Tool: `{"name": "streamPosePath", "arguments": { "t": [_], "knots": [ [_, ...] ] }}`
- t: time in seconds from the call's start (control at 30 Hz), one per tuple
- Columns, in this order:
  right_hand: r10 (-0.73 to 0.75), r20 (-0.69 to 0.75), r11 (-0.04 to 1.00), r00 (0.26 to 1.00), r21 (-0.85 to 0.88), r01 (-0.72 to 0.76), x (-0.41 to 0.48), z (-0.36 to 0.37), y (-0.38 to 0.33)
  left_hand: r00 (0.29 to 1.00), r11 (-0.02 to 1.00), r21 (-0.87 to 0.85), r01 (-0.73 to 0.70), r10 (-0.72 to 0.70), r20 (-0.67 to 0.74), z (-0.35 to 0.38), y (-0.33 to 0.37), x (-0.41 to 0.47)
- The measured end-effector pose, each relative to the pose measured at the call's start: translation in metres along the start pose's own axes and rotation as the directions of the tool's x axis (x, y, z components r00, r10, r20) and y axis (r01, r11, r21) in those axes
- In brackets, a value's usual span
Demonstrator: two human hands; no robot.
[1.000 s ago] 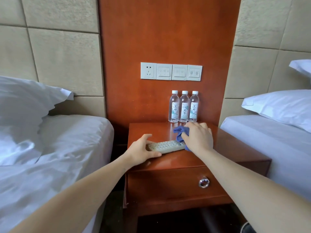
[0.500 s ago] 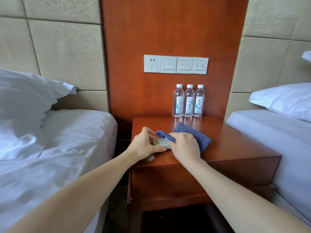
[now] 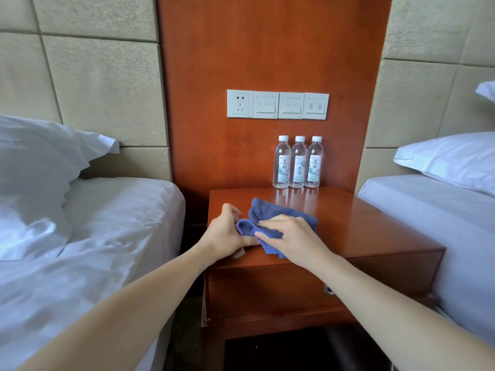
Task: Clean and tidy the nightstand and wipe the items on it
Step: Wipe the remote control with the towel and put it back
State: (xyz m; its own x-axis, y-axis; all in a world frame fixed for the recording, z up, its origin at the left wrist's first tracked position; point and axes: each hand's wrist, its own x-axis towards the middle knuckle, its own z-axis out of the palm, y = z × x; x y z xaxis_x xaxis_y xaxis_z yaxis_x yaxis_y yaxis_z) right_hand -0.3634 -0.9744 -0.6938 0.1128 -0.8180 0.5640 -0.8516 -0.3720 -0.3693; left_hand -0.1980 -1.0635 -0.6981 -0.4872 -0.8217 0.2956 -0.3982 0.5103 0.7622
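Note:
The wooden nightstand stands between two beds. On its front left part lies a blue cloth, draped over the remote control, which is almost wholly hidden. My right hand lies on the cloth and grips it around the remote. My left hand curls round the remote's left end, touching the cloth's edge. Three water bottles stand upright in a row at the back of the top, against the wood panel.
White beds flank the nightstand: the left bed with its pillow, the right bed with its pillow. A socket and switch strip sits on the panel above the bottles. A drawer with a ring pull is below.
My right hand has drawn the blue cloth leftward along the remote, from its right end toward my left hand. The remote, plainly visible a second ago, is now covered.

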Motion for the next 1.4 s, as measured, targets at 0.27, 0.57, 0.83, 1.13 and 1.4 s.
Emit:
{"name": "streamPosePath", "arguments": {
  "t": [0.27,0.57,0.83,1.13,1.4],
  "knots": [
    [0.219,-0.043,0.948,0.975,-0.227,-0.223,-0.02,-0.063,0.058,0.997,1.0,-0.024,0.019,-0.017,0.07,0.0,0.004,-0.001],
    [0.503,-0.401,0.825,0.766,-0.043,-0.564,-0.017,-0.076,0.072,0.997,0.938,0.348,-0.001,-0.024,0.068,0.001,0.006,0.0],
    [0.355,-0.292,0.827,0.888,-0.345,-0.444,0.017,-0.026,0.018,0.998,0.99,0.13,-0.061,0.063,-0.01,-0.006,0.013,-0.008],
    [-0.01,-0.345,0.904,0.939,-0.403,-0.139,0.021,0.037,-0.039,0.996,0.972,0.233,-0.04,0.059,-0.074,-0.007,0.014,-0.007],
    [0.125,-0.161,0.956,0.979,-0.244,-0.163,0.006,-0.016,-0.001,0.999,1.0,-0.019,-0.016,0.015,-0.036,-0.008,0.009,-0.007]
  ]
}}
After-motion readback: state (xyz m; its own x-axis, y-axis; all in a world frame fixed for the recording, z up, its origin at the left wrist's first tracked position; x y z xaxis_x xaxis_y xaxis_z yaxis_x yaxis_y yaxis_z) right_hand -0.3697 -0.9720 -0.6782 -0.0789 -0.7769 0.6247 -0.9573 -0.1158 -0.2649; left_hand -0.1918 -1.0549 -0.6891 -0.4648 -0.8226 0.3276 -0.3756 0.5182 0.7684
